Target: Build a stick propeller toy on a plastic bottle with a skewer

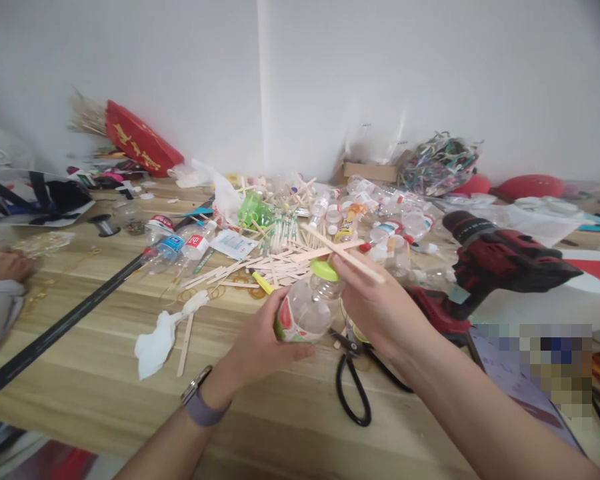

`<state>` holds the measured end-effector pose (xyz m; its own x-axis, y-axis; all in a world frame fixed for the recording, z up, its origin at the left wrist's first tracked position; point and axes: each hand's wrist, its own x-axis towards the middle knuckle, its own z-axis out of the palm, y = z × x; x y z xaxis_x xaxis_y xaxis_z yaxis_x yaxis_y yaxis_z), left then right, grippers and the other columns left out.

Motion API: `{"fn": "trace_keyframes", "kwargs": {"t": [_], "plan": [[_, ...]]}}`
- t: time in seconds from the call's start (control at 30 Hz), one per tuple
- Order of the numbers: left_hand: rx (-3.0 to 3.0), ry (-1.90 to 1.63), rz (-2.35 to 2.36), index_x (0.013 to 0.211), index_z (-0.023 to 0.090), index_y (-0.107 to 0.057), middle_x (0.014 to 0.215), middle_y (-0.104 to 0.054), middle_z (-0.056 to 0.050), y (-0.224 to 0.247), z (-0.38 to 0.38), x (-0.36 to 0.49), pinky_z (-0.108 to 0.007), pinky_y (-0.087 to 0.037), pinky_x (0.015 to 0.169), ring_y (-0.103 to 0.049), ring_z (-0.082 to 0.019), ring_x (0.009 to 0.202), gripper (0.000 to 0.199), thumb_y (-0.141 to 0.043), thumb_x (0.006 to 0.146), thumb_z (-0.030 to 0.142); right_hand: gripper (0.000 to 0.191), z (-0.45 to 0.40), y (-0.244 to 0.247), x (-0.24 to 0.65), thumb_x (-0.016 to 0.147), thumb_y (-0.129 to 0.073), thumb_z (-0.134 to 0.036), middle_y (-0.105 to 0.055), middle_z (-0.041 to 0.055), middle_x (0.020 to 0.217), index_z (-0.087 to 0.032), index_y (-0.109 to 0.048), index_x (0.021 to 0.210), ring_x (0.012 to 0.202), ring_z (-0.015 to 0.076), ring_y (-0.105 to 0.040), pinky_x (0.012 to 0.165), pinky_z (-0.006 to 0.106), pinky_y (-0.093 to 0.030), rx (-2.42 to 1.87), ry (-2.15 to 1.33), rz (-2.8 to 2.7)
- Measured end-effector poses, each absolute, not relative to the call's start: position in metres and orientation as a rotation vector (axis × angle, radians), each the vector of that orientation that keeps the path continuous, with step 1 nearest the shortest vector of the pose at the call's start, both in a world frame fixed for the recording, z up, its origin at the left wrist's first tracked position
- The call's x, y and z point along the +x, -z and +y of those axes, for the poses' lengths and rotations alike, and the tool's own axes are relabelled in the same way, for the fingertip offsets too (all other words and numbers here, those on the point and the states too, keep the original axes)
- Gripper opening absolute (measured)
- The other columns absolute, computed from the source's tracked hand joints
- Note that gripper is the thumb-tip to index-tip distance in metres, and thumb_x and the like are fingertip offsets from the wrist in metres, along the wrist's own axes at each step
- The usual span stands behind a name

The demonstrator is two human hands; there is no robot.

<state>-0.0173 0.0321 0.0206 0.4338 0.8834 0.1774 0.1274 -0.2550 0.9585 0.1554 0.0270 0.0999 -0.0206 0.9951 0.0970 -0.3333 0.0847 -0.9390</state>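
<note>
My left hand (263, 343) is wrapped around a clear plastic bottle (307, 310) with a fruit-print label, held tilted above the table. At its top sits a yellow-green disc-shaped lid (324, 269). My right hand (367, 300) is closed by the lid, with wooden craft sticks (357, 259) crossing at its fingers. Whether those fingers also grip the lid cannot be made out. Below the hands lie black-handled scissors (353, 380), their blades partly hidden. Just beyond, a pile of loose wooden sticks (275, 267) covers the tabletop.
A red-and-black cordless drill (500, 267) stands at the right. Several plastic bottles (195, 247) lie around the sticks. A crumpled tissue (157, 343) and a long black strip (70, 320) are on the left. Another person's hand (3, 265) rests at the left edge.
</note>
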Motion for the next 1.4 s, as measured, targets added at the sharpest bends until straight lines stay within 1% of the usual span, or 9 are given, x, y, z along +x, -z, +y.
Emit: {"fn": "trace_keyframes", "kwargs": {"t": [0.2, 0.4, 0.53, 0.63, 0.7, 0.77, 1.0, 1.13, 1.4], "plan": [[1.573, -0.974, 0.851, 0.130, 0.024, -0.046, 0.130, -0.059, -0.009, -0.017, 0.031, -0.018, -0.042, -0.044, 0.100, -0.054, -0.031, 0.121, 0.079, -0.085, 0.064, 0.041, 0.026, 0.028, -0.097, 0.152, 0.083, -0.066, -0.049, -0.075, 0.0028, 0.090, -0.025, -0.075, 0.085, 0.092, 0.0227, -0.066, 0.083, 0.035, -0.049, -0.889, -1.301, -1.184], [1.461, -1.016, 0.797, 0.131, 0.022, -0.047, 0.130, -0.060, -0.011, -0.016, 0.032, -0.021, -0.041, -0.043, 0.100, -0.055, -0.032, 0.121, 0.081, -0.086, 0.062, 0.042, 0.043, 0.027, -0.092, 0.168, 0.084, -0.062, -0.058, -0.067, 0.0051, 0.127, -0.029, -0.069, 0.115, 0.120, 0.0255, -0.059, 0.101, 0.043, -0.045, -0.943, -1.031, -1.468], [1.398, -1.072, 0.768, 0.133, 0.022, -0.045, 0.131, -0.059, -0.011, -0.015, 0.032, -0.024, -0.041, -0.043, 0.100, -0.054, -0.031, 0.122, 0.085, -0.086, 0.062, 0.043, 0.049, 0.020, -0.067, 0.183, 0.086, -0.060, -0.057, -0.066, 0.0089, 0.129, -0.029, -0.062, 0.127, 0.120, 0.0279, -0.060, 0.102, 0.048, -0.044, -1.144, -0.842, -1.595], [1.400, -1.108, 0.793, 0.133, 0.022, -0.044, 0.131, -0.058, -0.011, -0.011, 0.033, -0.026, -0.040, -0.043, 0.100, -0.054, -0.031, 0.121, 0.083, -0.084, 0.064, 0.045, 0.043, 0.006, -0.044, 0.188, 0.083, -0.066, -0.045, -0.075, 0.0083, 0.108, -0.029, -0.065, 0.123, 0.094, 0.0276, -0.070, 0.082, 0.043, -0.055, -1.261, -0.795, -1.898], [1.416, -1.136, 0.853, 0.133, 0.022, -0.043, 0.129, -0.058, -0.011, -0.009, 0.034, -0.027, -0.040, -0.043, 0.100, -0.055, -0.030, 0.119, 0.082, -0.083, 0.065, 0.047, 0.030, -0.006, -0.033, 0.191, 0.092, -0.053, -0.036, -0.076, 0.0047, 0.083, -0.030, -0.069, 0.115, 0.075, 0.0227, -0.071, 0.068, 0.035, -0.056, -1.286, -0.765, -2.074], [1.416, -1.155, 0.924, 0.134, 0.022, -0.041, 0.128, -0.059, -0.011, -0.007, 0.035, -0.028, -0.040, -0.044, 0.099, -0.056, -0.029, 0.117, 0.084, -0.083, 0.065, 0.049, 0.033, -0.017, -0.027, 0.194, 0.096, -0.042, -0.030, -0.075, 0.0044, 0.075, -0.028, -0.071, 0.110, 0.067, 0.0208, -0.070, 0.063, 0.032, -0.054, -1.275, -0.651, -2.162], [1.283, -1.176, 0.851, 0.140, 0.023, -0.034, 0.126, -0.060, -0.012, -0.007, 0.040, -0.027, -0.040, -0.046, 0.097, -0.057, -0.030, 0.115, 0.103, -0.085, 0.057, 0.056, 0.026, -0.027, -0.022, 0.218, 0.093, -0.047, -0.018, -0.072, 0.0061, 0.078, -0.025, -0.069, 0.104, 0.074, 0.0219, -0.067, 0.067, 0.033, -0.050, -1.145, -0.425, -2.422], [1.204, -1.204, 0.808, 0.143, 0.024, -0.030, 0.134, -0.056, -0.013, -0.005, 0.044, -0.027, -0.041, -0.045, 0.100, -0.054, -0.031, 0.123, 0.111, -0.087, 0.053, 0.056, 0.026, -0.024, -0.013, 0.231, 0.091, -0.044, -0.013, -0.070, 0.0052, 0.075, -0.024, -0.067, 0.090, 0.076, 0.0233, -0.065, 0.077, 0.040, -0.050, -1.098, -0.360, -2.584], [1.206, -1.240, 0.904, 0.144, 0.026, -0.033, 0.134, -0.058, -0.012, 0.001, 0.047, -0.030, -0.044, -0.048, 0.098, -0.055, -0.033, 0.122, 0.110, -0.083, 0.053, 0.064, 0.025, -0.022, -0.018, 0.263, 0.086, -0.053, -0.015, -0.074, 0.0066, 0.110, -0.029, -0.072, 0.097, 0.113, 0.0304, -0.063, 0.092, 0.047, -0.051, -1.153, -0.182, -2.737]]}}
